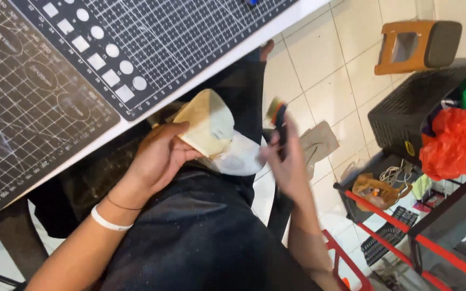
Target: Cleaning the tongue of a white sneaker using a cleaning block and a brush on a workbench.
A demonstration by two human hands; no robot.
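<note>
White-edged work table (200,73): two dark gridded cutting mats lie flat on it, one (22,102) toward its left end, the other (152,37) along its near edge.

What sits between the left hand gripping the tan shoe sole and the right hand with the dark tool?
In the head view, only the white mesh shoe upper spans between left hand and right hand.

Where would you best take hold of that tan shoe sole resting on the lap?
Probably by its long edge, from the left, as the left hand does: the shoe sole is flat and tilted up, so fingers wrap behind and thumb over its edge, leaving the face free for the right hand and its dark tool.
</note>
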